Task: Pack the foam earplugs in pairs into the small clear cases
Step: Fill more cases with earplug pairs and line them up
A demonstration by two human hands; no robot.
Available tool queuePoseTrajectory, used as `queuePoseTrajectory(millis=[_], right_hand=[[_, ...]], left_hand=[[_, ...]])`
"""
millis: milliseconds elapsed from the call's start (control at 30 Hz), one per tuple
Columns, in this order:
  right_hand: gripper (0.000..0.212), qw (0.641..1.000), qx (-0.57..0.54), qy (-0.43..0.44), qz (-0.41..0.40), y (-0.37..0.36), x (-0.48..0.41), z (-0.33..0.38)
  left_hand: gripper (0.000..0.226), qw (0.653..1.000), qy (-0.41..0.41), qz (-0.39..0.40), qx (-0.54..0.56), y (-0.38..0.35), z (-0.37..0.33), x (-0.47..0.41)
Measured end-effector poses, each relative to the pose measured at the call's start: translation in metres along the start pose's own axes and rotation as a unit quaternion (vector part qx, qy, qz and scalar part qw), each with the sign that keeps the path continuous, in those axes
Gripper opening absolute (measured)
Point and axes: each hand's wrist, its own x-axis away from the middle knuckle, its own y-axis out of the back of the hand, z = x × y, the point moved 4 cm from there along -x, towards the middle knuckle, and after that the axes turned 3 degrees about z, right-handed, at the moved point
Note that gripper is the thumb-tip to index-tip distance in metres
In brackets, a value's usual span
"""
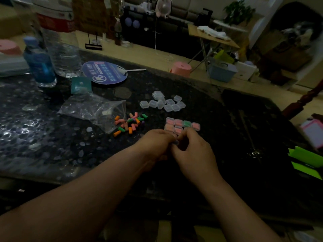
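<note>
Loose foam earplugs (130, 123) in orange, pink and green lie in a heap on the dark table, beside a crumpled clear plastic bag (97, 109). Behind them sits a cluster of several empty small clear cases (163, 103). Several filled cases (180, 124) with pink, orange and green plugs inside stand in rows just beyond my hands. My left hand (155, 144) and my right hand (192, 151) meet at the fingertips, pinched together on a small clear case (175, 142) that is mostly hidden by my fingers.
A blue bottle (39, 65) and a large clear water bottle (60, 46) stand at the far left, with a round blue fan (104, 72) and a teal packet (81, 85) near them. Green paper (307, 161) lies at the right edge. A pink stool (180, 68) stands beyond the table.
</note>
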Motion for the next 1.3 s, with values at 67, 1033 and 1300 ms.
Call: queuePoseTrajectory(millis=[67, 1033, 1300], right_hand=[[0.017, 1.0, -0.002, -0.012, -0.005, 0.004, -0.004, -0.008], [0.03, 0.971, 0.043, -0.189, -0.139, -0.005, -0.063, -0.103], [0.017, 0.988, 0.013, -0.101, -0.119, -0.008, -0.081, -0.063]], left_hand=[[0.018, 1.0, 0.003, 0.01, 0.001, -0.004, -0.002, 0.001], [0.011, 0.995, -0.016, -0.029, 0.095, 0.008, -0.013, -0.003], [0.04, 0.986, -0.048, -0.094, 0.13, 0.045, -0.042, -0.006]])
